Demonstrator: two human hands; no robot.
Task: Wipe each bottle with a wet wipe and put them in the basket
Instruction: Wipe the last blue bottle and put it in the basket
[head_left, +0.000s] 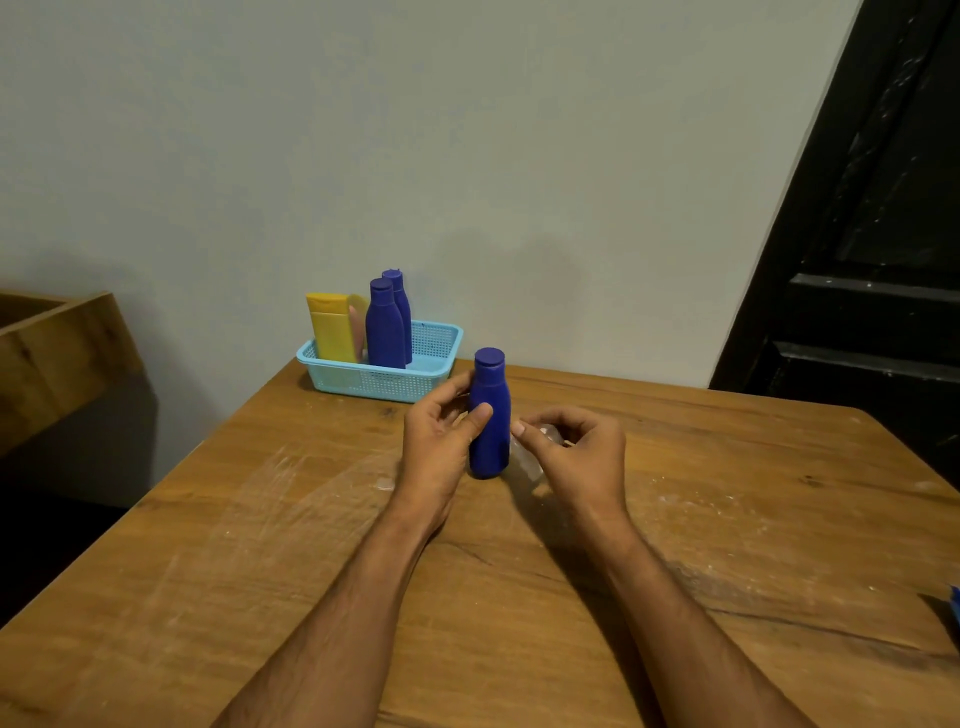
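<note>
Dark blue plastic bottle with round cap (490, 415) stands upright on the worn wooden desk (291, 545), long axis vertical, between both hands. Left hand (441, 441) grips it: thumb across the front of the body, fingers (447, 387) curled round the far side. Right hand (579, 457) sits just beside the bottle on its right, fingertips pinching a crumpled whitish wet wipe (527, 454), which touches or nearly touches the lower right side of the bottle; can't tell which.

Key relation: light blue perforated plastic basket (436, 340) is beyond the bottle and to the left, at the desk's back edge by the wall. Left hand is nearer to it and already has the grip, so the transfer looks like a left-hand lift up, forward-left, over the near rim.

Basket contents: flat yellow plastic bottle with flip cap (330, 327) at the left end, two dark blue bottles (385, 327) in the middle, all upright. Right part of the basket looks free, room for this one.

Judgement: wipe step in hand, placement not yet done. Risk: clipping the standing bottles on entry.
</note>
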